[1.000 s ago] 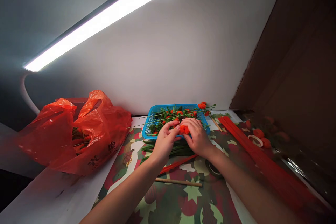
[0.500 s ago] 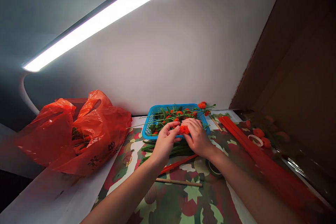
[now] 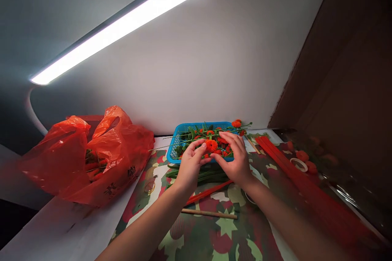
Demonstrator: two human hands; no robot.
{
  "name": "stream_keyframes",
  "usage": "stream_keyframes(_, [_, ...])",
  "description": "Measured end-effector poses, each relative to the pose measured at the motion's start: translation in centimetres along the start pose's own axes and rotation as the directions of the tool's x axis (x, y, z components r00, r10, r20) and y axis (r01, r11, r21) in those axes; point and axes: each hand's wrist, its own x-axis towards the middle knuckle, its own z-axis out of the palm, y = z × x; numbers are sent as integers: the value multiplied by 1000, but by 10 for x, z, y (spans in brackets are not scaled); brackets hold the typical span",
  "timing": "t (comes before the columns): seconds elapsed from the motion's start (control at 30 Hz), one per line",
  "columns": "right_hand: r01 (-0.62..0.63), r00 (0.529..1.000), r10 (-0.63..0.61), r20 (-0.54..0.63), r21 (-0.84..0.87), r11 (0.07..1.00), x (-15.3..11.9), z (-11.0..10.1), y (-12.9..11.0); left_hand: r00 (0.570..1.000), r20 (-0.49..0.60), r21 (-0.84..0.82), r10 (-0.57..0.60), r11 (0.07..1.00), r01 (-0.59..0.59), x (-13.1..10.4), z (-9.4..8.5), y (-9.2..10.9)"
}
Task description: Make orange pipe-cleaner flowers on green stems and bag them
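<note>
My left hand point(image 3: 191, 161) pinches a fuzzy orange-red flower point(image 3: 211, 145) between thumb and fingertips, in front of a blue plastic basket point(image 3: 170, 155). To the right of the flower, my right hand point(image 3: 237, 159) is open, its thumb and fingers spread apart with nothing visibly gripped. Inside the basket lie orange-red flower heads and green stems and leaves. A long-stemmed orange flower point(image 3: 236, 123) rests across its back right corner. Beneath my hands, a bundle of long green strands point(image 3: 211, 176) and some red strands point(image 3: 210, 192) lie before the basket.
A red plastic bag point(image 3: 122, 159) with orange flowers inside stands at the left. A thin wooden stick point(image 3: 210, 213) lies on the patterned table cover point(image 3: 225, 228). To the right are long red strands point(image 3: 284, 171) and a tape roll point(image 3: 298, 164). A lit lamp point(image 3: 128, 24) hangs above.
My right hand has come off the flower and opened, drawing slightly to the right. The flower now faces me more fully in my left hand.
</note>
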Motion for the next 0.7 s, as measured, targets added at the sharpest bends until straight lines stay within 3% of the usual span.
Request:
stream_keyframes(0.1, [-30, 996, 29, -88, -17, 999, -3, 3, -7, 998, 43, -54, -52, 997, 54, 0, 1, -3])
stream_keyframes(0.27, [-54, 995, 53, -86, -5, 999, -3, 5, -10, 985, 95, -165, -141, 974, 155, -4, 4, -7])
stream_keyframes(0.37, [5, 999, -7, 50, 41, 999, 4, -1, -4, 977, 148, -194, -152, 964, 179, -4, 3, -8])
stream_keyframes(0.5, [57, 960, -73, 270, 65, 996, 12, -9, 4, 975, 169, -165, -146, 971, 174, 2, -1, -11])
stream_keyframes(0.57, [53, 971, -57, 234, 24, 998, 11, -8, 4, 979, 129, -219, -158, 958, 183, 5, -2, -13])
stream_keyframes(0.63, [47, 991, -43, 123, -30, 998, 6, -4, 2, 982, 94, -292, -161, 939, 182, 7, -2, -14])
stream_keyframes(0.7, [48, 998, -45, 35, -71, 996, 1, 1, -2, 980, 117, -321, -159, 928, 189, 7, -1, -16])
